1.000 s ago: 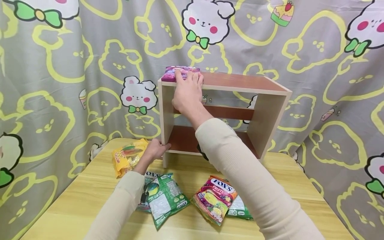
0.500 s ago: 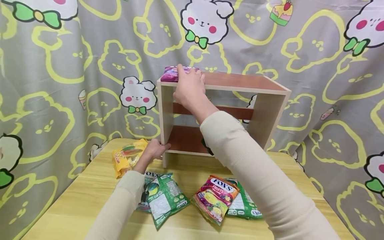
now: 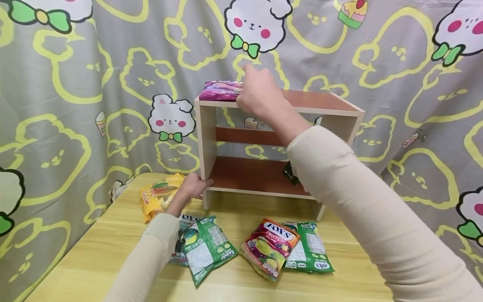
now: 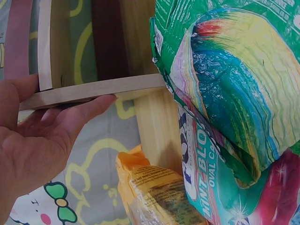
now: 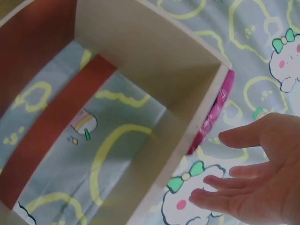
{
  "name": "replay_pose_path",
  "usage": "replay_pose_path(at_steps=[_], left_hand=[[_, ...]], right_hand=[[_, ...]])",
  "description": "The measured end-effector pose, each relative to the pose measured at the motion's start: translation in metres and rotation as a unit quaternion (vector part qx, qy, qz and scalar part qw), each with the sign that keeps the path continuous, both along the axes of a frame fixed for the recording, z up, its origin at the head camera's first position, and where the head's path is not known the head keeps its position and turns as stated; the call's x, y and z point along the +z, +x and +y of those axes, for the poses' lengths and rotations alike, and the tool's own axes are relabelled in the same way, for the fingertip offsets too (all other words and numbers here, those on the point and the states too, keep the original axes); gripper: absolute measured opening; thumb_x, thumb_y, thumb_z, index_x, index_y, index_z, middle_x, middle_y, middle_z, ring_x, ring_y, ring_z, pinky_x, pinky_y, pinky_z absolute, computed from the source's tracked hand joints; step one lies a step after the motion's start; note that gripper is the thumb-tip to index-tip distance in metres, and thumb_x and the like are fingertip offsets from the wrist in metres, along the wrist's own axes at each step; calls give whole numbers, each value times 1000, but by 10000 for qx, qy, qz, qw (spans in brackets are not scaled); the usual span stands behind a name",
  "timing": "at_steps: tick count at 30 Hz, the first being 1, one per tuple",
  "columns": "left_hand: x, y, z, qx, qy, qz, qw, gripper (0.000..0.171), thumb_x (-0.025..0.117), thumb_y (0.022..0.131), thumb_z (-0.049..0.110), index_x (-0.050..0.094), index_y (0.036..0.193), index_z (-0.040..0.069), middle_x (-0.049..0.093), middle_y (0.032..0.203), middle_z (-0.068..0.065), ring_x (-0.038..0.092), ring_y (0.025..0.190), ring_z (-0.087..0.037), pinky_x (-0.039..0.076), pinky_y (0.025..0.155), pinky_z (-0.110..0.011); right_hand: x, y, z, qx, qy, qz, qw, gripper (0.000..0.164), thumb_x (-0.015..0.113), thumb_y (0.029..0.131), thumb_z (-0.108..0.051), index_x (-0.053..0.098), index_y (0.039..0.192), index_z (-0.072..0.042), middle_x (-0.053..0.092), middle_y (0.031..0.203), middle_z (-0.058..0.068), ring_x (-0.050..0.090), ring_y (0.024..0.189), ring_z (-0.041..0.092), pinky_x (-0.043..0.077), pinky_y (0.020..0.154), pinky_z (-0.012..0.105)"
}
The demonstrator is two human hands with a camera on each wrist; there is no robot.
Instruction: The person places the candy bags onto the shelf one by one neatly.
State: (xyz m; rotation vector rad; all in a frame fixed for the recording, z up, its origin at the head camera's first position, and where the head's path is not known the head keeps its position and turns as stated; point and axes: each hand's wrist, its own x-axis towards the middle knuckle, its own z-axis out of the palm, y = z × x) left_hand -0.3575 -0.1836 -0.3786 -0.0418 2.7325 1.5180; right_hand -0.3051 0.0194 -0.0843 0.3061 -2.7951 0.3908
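Observation:
A small wooden shelf (image 3: 315, 99) stands on the table, with brown boards and pale side panels. My left hand (image 3: 191, 186) grips its left side panel low down; in the left wrist view the thumb and fingers (image 4: 96, 107) lie on opposite faces of the panel. A purple candy bag (image 3: 220, 90) lies flat on the left end of the shelf's top. My right hand (image 3: 261, 93) is above the top board, just right of that bag and overlapping its edge in the head view. In the right wrist view its fingers are extended and hold nothing, apart from the purple bag (image 5: 212, 115).
A yellow candy bag (image 3: 152, 201) lies left of the shelf. In front are a green bag (image 3: 205, 251) over a Mint Blo-labelled bag (image 4: 201, 164), and a Fox's Fruits bag (image 3: 269, 247) over another green one (image 3: 313, 247). A patterned curtain (image 3: 124, 84) hangs behind.
My right hand has let go of the purple bag and moved up and right, away from it. The bag stays on the shelf top. My left hand keeps its grip on the panel.

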Motion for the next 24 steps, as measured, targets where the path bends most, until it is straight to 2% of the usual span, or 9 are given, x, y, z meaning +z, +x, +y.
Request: replay_pose_path(at_steps=[3,5,7,9,12,16,18,21,24], left_hand=[[1,0,0,-23,14,-15,10000,46,61,100,27,59,130,-8,60,130,-28,63,117,-42,64,78,-44],[2,1,1,-40,47,-36,10000,46,60,101,27,58,131,-8,59,132,-28,62,119,-42,63,79,-44],[2,1,1,-45,78,-41,10000,46,60,101,26,58,132,-8,59,132,-29,61,120,-42,63,80,-44],[3,1,2,-29,92,-42,9999,46,60,101,26,57,133,-8,59,133,-29,61,121,-42,63,80,-44],[1,1,1,-31,95,-25,9999,48,60,101,25,55,135,-8,57,135,-29,60,123,-43,63,79,-44],[-1,-1,-1,-21,85,-40,10000,50,60,101,26,53,138,-6,56,138,-29,58,125,-43,63,79,-43],[-2,-2,-1,-9,82,-52,10000,50,60,101,27,54,138,-6,56,137,-29,58,125,-43,64,78,-43],[-2,-3,0,-12,93,-65,9999,50,59,101,27,53,139,-6,56,138,-28,58,126,-42,63,79,-43],[-2,-3,1,-37,132,-74,9999,51,59,102,27,53,140,-6,55,139,-28,57,126,-42,63,81,-44]], right_hand=[[7,3,9,-62,-17,187,9998,52,58,93,-21,47,143,-7,59,125,16,57,111,26,54,91,34],[7,5,16,-9,-14,385,9993,32,55,95,-21,59,121,-4,61,105,14,57,100,26,52,78,33],[3,8,24,89,-4,588,9982,21,53,97,-23,61,99,-4,56,87,12,57,86,27,47,68,33],[-2,12,32,252,-23,795,9965,26,51,99,-25,59,85,-4,53,75,13,55,77,27,43,63,34],[-14,18,42,532,27,997,9936,33,51,100,-25,56,75,-4,51,63,11,54,65,28,42,59,34],[-33,24,53,861,99,1040,9908,37,51,97,-18,51,63,-6,41,52,6,47,51,24,39,53,33],[-44,25,59,996,143,914,9907,43,51,97,-18,47,56,-8,35,48,2,41,45,21,36,51,32],[-59,24,70,1020,183,414,9938,50,54,99,-22,42,52,-11,30,47,-2,33,42,15,33,51,31],[-77,22,81,944,301,-187,9949,51,56,101,-27,43,54,-12,30,49,-3,33,45,13,34,54,30]])
